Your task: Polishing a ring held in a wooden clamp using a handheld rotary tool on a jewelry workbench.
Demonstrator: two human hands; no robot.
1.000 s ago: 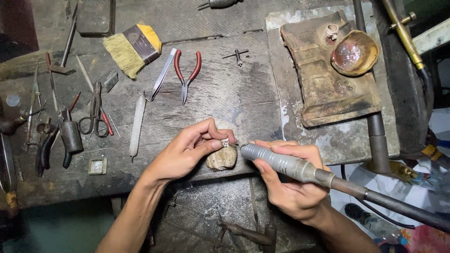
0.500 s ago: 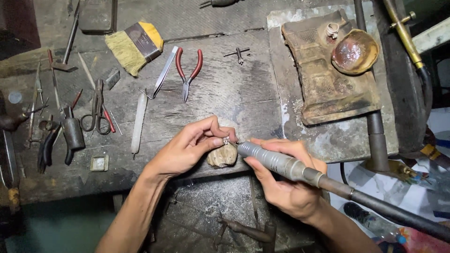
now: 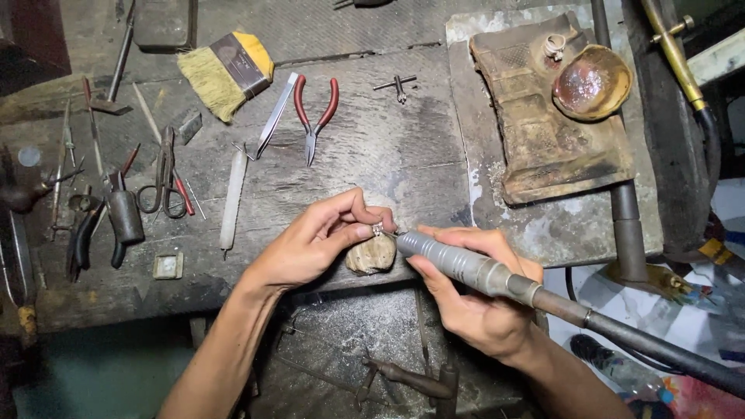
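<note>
While the left hand (image 3: pixel 310 247) pinches a small ring (image 3: pixel 378 230), the right hand (image 3: pixel 473 299) grips a rotary handpiece (image 3: pixel 466 268).

The small silver piece (image 3: pixel 378 230) pinched in my left hand (image 3: pixel 314 242) is too small to identify; my fingertips cover most of it. The tip of the grey rotary handpiece (image 3: pixel 458 264) in my right hand (image 3: pixel 473 299) meets it, but the bit itself cannot be made out. The handpiece's black hose (image 3: pixel 660 353) runs off the right edge. My thumb hides part of the wooden peg (image 3: pixel 371 254). The brass torch (image 3: pixel 673 46) is cropped at the top edge.
</note>
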